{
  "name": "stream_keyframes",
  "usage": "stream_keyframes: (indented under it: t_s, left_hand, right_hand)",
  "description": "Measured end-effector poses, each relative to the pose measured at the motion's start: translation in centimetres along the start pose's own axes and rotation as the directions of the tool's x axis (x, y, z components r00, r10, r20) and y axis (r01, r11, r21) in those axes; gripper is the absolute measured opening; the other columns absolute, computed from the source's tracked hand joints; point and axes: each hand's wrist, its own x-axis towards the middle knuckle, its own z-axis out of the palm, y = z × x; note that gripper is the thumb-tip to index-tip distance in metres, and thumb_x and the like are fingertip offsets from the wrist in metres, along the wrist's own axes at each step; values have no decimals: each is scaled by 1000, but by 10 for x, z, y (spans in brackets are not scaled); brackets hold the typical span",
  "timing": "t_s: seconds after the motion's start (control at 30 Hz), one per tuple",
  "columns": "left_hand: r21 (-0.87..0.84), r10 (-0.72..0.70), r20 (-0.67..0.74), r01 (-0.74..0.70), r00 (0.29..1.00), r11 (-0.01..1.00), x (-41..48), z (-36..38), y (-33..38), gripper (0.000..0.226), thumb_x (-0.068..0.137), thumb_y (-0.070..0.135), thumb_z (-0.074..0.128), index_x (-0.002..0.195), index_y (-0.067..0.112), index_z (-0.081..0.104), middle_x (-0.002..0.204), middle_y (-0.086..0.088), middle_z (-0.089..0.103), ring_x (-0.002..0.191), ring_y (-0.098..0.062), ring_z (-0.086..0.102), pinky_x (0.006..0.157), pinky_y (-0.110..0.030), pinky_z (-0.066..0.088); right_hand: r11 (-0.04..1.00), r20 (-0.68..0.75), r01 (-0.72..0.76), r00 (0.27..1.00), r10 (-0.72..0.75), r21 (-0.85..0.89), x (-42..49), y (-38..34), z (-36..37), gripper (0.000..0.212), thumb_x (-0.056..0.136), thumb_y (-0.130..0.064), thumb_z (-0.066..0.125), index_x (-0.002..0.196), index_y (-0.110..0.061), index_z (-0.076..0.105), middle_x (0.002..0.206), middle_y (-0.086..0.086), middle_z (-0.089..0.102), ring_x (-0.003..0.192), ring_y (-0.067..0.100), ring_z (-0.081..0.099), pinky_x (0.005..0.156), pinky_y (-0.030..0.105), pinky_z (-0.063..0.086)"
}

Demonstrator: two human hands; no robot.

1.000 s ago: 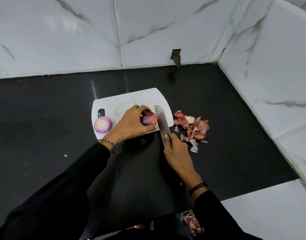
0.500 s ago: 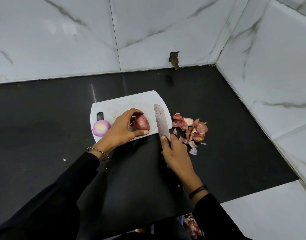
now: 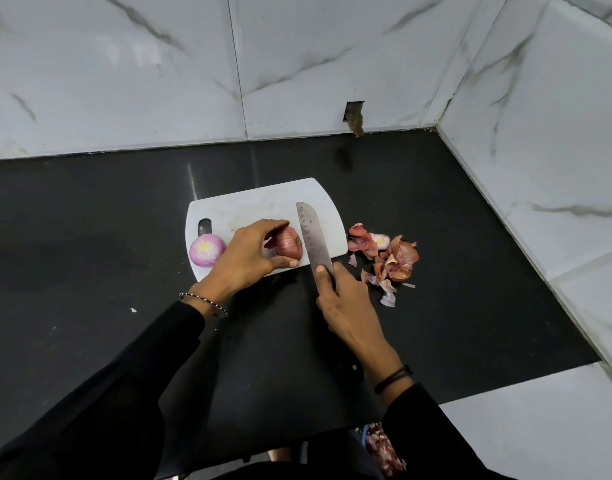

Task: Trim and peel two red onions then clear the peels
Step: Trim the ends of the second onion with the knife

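The peeled red onion [image 3: 207, 250], pale purple, sits at the left edge of the white cutting board [image 3: 263, 202], the unpeeled red onion [image 3: 289, 245] lies on its side in the left hand [image 3: 243, 261] just beside the knife [image 3: 313, 237] blade, and dry peels [image 3: 387, 258] are heaped on the black worktop [image 3: 89, 237] right of the board.

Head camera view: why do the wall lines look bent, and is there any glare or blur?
In the head view, the wide-angle lens bows the marble wall seams and countertop edges; a pale glare streak lies on the countertop behind the cutting board; the knife has a dull sheen; the unpeeled onion, left hand and right hand look sharp.
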Motion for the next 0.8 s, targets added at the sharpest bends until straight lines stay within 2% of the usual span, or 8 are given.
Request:
stream_keyframes:
  t_s: [0.17, 0.27, 0.43, 0.67, 0.73, 0.8]
  left_hand:
    - [102, 46, 23, -48, 999, 994, 3, 4, 6, 81, 73, 27, 88, 144, 13, 51, 132, -4, 60, 116, -20, 58, 97, -21, 42]
    - [152, 64, 27, -68, 998, 986, 5, 5, 7, 82, 74, 29, 88, 144, 11, 50, 132, -5, 60, 117, -21, 58, 97, -22, 41]
    - [196, 82, 37, -88, 996, 977, 6, 5, 11, 82, 75, 30, 86, 145, 10, 49, 131, -6, 60, 116, -24, 57, 101, -33, 47]
    - [223, 66, 34, -72, 997, 972, 5, 5, 15, 81, 74, 33, 86, 144, 11, 50, 132, -6, 60, 116, -25, 58, 100, -35, 48]
    - [239, 57, 36, -64, 998, 969, 5, 4, 16, 81, 75, 35, 86, 144, 11, 50, 132, -6, 59, 116, -25, 57, 99, -33, 47]
    - [255, 53, 40, -61, 998, 965, 6, 4, 17, 81, 75, 36, 86, 144, 11, 50, 133, -6, 59, 116, -25, 57, 98, -31, 46]
  right_hand:
    - [1000, -13, 11, 1000, -11, 9, 0, -1, -2, 31, 103, -53, 34, 100, -28, 51, 92, 5, 63, 87, 24, 63, 77, 53, 56]
    - [1000, -14, 14, 1000, -14, 11, 1, -2, -2, 30, 103, -53, 34, 103, -28, 51, 92, 5, 64, 82, 23, 65, 75, 53, 58]
    - [1000, -18, 12, 1000, -11, 24, 1, -4, -2, 29, 103, -52, 35, 100, -28, 51, 91, 7, 64, 84, 27, 65, 75, 52, 58]
    - [999, -1, -11, 1000, 11, 36, 0, -4, -2, 29, 102, -52, 34, 93, -28, 48, 92, 10, 64, 79, 27, 65, 75, 55, 58]
    - [999, 14, -21, 1000, 21, 40, 1, -6, -3, 30, 103, -52, 34, 95, -28, 49, 93, 10, 65, 77, 25, 65, 74, 54, 59]
    - [997, 35, -37, 999, 35, 74, 1, -8, -5, 29, 103, -50, 35, 97, -26, 50, 91, 9, 65, 70, 21, 63, 65, 45, 60]
